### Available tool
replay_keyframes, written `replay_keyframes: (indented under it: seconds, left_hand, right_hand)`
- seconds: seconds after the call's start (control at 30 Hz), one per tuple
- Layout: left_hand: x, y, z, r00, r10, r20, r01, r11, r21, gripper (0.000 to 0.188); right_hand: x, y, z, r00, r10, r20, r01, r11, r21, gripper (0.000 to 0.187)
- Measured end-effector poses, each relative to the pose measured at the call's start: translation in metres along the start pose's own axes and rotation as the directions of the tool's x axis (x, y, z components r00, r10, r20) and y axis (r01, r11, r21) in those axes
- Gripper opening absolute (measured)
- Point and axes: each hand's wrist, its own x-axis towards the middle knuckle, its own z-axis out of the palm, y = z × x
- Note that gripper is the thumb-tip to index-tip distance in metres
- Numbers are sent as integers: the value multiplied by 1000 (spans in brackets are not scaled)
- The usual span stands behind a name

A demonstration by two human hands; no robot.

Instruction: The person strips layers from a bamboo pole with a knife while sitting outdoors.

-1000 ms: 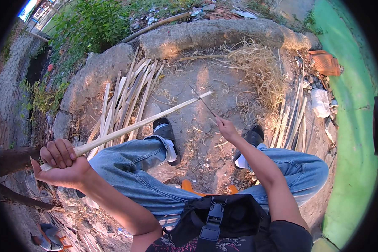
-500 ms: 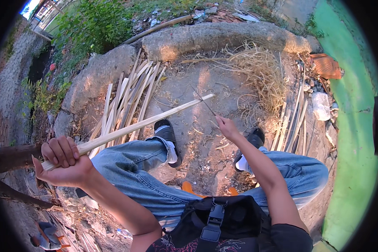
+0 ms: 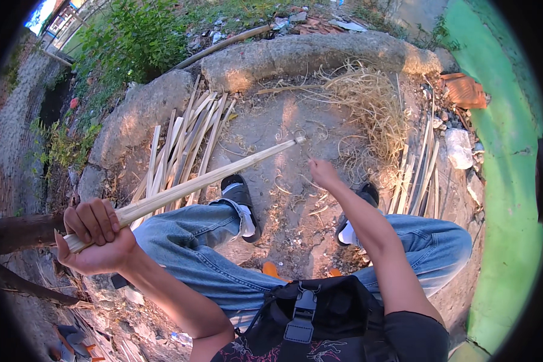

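Stick (image 3: 202, 184) at 8 o'clock, left grip (image 3: 96, 230) clenched round its butt. Right grip (image 3: 324, 174) closed on knife (image 3: 308, 155), blade barely visible. Shavings (image 3: 374, 111) heaped at 2; strips (image 3: 170, 151) at 10 and 3. Looks well along; stick's remaining trim, can't tell.

The left fingers (image 3: 91, 221) hide a stretch of the pale strip (image 3: 211, 178).

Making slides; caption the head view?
Left hand grips a pale strip; right hand near its far end; curly shavings beyond.
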Motion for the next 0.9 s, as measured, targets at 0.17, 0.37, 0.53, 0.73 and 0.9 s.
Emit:
replay_keyframes:
  seconds: [0.17,0.37,0.53,0.73,0.9]
  left_hand:
    - [-4,3,7,994,50,-98,-45,998,54,41]
    - [-3,4,6,990,68,-123,-56,994,95,42]
    - [-6,-5,6,999,31,-19,-30,999,29,41]
    - [-3,0,1,993,61,-96,-54,996,74,40]
    - [-1,7,-3,998,48,-49,-45,997,69,37]
  right_hand:
    - [-24,5,-8,999,-25,42,16,979,205,42]
    - [-15,-34,-15,992,-120,28,111,969,219,41]
    - [-10,-2,-17,999,-37,-18,39,992,124,41]
    - [-41,-33,-16,991,-90,95,58,953,299,42]
    - [-75,-115,-37,969,-245,17,223,909,351,43]
